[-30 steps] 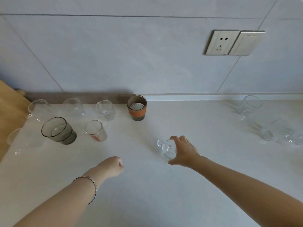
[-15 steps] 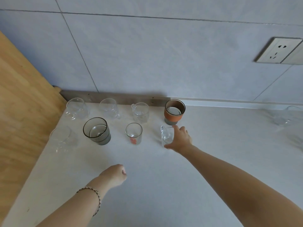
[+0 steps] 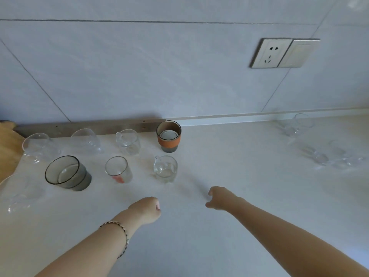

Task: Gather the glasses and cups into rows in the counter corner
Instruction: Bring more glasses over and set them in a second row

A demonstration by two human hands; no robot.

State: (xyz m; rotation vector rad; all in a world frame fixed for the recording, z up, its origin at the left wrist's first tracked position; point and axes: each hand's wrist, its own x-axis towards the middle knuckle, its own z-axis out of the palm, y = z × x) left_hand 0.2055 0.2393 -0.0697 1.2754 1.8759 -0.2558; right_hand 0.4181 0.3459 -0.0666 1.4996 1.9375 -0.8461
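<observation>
Two rows of drinkware stand at the counter's left corner. Along the wall are three clear glasses, the nearest to the middle a spouted one (image 3: 127,141), then an orange-banded cup (image 3: 168,136). In front stand a smoky grey glass (image 3: 66,173), a small glass with a red mark (image 3: 117,171) and a small clear handled cup (image 3: 165,170). Another clear glass (image 3: 17,193) sits at the far left. My right hand (image 3: 220,198) hovers empty, fingers loosely curled, right of and nearer than the handled cup. My left hand (image 3: 146,209) is a fist holding nothing.
Clear glasses remain at the far right: one by the wall (image 3: 298,125) and blurred ones (image 3: 335,156) nearer. A wooden panel (image 3: 8,144) borders the counter on the left. A wall socket and switch (image 3: 284,52) are above. Bare white counter (image 3: 199,246) lies around my arms.
My right hand carried the small handled cup left, set it in the front row below the orange-banded cup, let go and drew back. My left fist stayed put.
</observation>
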